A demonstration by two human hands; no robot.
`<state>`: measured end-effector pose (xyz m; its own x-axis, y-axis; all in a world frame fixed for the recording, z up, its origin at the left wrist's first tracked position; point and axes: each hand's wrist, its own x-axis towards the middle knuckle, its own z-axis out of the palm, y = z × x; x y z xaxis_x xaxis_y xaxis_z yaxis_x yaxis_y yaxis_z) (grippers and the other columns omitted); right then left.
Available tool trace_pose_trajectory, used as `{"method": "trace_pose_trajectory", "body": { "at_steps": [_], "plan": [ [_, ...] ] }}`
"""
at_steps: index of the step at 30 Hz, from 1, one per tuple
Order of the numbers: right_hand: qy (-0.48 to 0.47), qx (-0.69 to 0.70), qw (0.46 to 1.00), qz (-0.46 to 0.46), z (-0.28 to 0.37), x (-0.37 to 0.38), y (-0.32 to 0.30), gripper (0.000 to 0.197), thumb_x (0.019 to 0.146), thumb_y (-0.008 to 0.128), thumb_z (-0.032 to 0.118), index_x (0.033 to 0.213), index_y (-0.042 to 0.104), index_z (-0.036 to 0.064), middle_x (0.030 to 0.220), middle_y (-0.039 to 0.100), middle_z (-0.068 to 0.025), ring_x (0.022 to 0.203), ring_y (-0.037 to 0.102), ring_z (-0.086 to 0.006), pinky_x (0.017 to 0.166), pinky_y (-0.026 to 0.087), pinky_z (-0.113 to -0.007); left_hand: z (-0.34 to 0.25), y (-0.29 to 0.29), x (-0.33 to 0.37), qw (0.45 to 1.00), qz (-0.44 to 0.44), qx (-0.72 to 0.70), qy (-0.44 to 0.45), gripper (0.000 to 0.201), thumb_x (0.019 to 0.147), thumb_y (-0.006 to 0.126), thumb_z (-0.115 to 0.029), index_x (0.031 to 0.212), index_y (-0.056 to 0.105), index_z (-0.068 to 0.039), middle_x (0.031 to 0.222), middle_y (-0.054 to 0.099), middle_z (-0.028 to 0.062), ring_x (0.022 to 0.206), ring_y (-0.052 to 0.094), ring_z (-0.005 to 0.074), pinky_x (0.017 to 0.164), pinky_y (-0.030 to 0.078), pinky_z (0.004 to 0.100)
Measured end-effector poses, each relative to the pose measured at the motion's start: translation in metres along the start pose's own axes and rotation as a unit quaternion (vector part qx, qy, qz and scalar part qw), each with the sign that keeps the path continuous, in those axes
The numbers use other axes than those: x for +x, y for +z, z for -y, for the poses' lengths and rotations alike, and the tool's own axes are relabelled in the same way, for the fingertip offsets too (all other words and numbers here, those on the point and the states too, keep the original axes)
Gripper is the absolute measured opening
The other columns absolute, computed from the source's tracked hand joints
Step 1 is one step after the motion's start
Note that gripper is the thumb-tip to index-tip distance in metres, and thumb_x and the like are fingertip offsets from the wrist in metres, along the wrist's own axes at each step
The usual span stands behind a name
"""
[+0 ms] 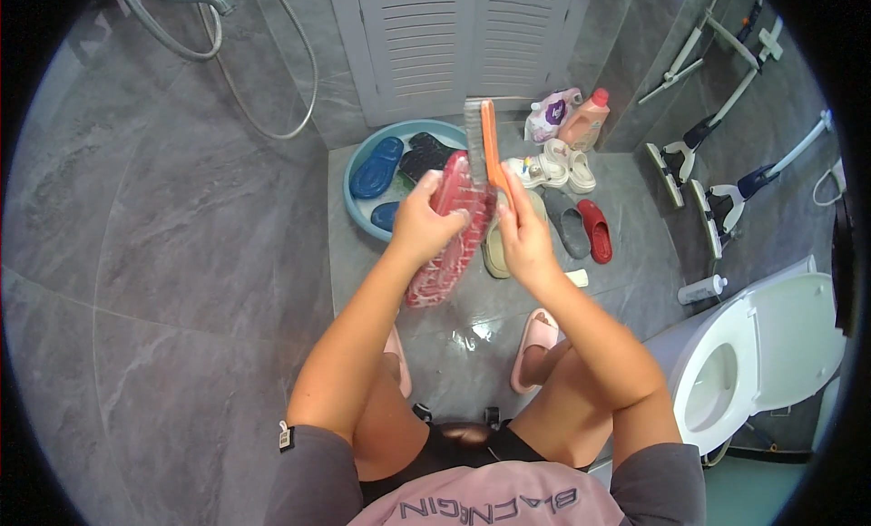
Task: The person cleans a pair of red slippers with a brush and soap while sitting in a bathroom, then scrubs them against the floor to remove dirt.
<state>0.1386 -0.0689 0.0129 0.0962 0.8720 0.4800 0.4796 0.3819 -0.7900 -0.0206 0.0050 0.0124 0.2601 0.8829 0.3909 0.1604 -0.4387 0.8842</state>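
Note:
My left hand (426,222) grips a wet red slipper (446,258), streaked with white foam and held tilted in front of me. In my right hand (526,240) is a scrub brush (491,141) with an orange handle and pale bristles. The bristles face left, by the slipper's upper end; whether they touch it I cannot tell. Behind my left hand stands a blue basin (354,199), holding a blue slipper (377,168) and a black one (425,157) in water. Past my right hand, a grey clog (569,225) and another red slipper (595,230) lie on the floor.
White clogs (573,167), a pink bottle (585,120) and a white-purple bag (552,113) stand by the louvred cabinet (413,54). Beige slippers (496,251) are partly hidden. At right are squeegee mops (667,175), a white bottle (701,290) and a toilet (712,385). A shower hose (308,82) hangs upper left.

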Motion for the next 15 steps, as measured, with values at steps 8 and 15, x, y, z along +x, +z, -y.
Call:
{"method": "trace_pose_trajectory", "body": {
  "at_steps": [8, 15],
  "plan": [
    [0.077, -0.046, 0.993, 0.07, 0.005, 0.003, 0.0, 0.051, 0.096, 0.049, 0.011, 0.144, 0.034, 0.0097, 0.119, 0.058, -0.026, 0.102, 0.062, -0.0373, 0.086, 0.049, -0.039, -0.006, -0.014, 0.001, 0.992, 0.018, -0.037, -0.121, 0.04, 0.067, 0.067, -0.012, 0.104, 0.056, -0.004, 0.091, 0.064, 0.0076, 0.081, 0.062, 0.0162, 0.076, 0.049, 0.0309],
    [0.036, -0.026, 0.992, 0.121, 0.027, -0.046, 0.022, 0.058, 0.093, 0.053, 0.006, 0.146, 0.03, 0.0126, 0.13, 0.052, -0.0256, 0.115, 0.056, -0.0374, 0.095, 0.046, -0.039, -0.011, -0.038, 0.012, 0.994, -0.051, -0.077, -0.064, 0.04, 0.07, 0.07, -0.003, 0.108, 0.056, -0.005, 0.096, 0.061, 0.0017, 0.085, 0.059, 0.0115, 0.082, 0.047, 0.0282]
  ]
}}
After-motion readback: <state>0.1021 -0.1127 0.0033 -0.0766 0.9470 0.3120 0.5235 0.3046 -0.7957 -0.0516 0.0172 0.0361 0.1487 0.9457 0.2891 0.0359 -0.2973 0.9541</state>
